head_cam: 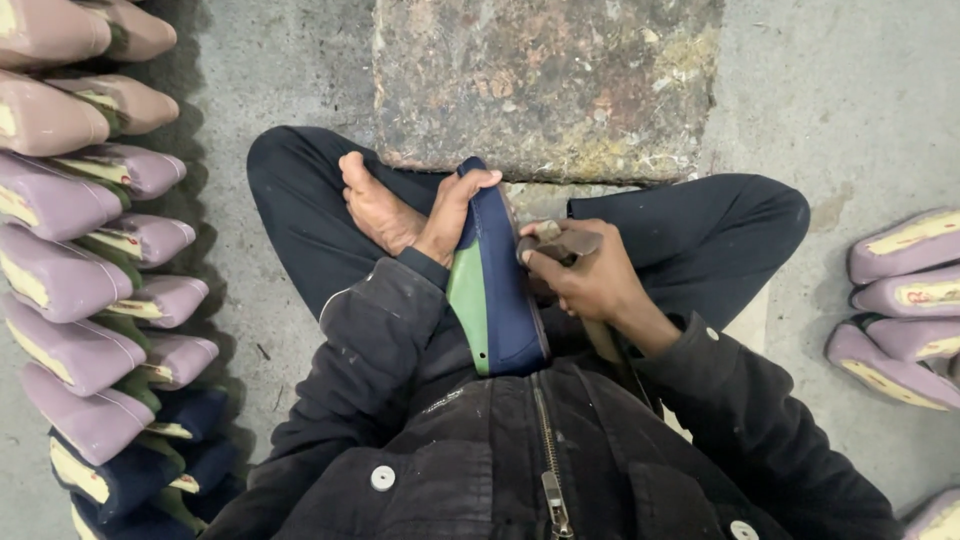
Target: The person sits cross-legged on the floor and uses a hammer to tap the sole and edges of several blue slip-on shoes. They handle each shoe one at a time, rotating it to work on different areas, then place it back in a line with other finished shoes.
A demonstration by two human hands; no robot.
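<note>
Two hands: left (445,215) grips navy shoe (505,290), right (590,280) clenches seemingly a hammer (560,243).

A grey concrete floor (830,90) carries everything. A worn stone slab (545,85) lies on it just beyond the left hand (450,215). Well out to that hand's left, rows of mauve shoes (90,260) (some navy ones nearest the person) rest on the floor; more mauve shoes (905,310) lie past the right hand (585,280).
</note>
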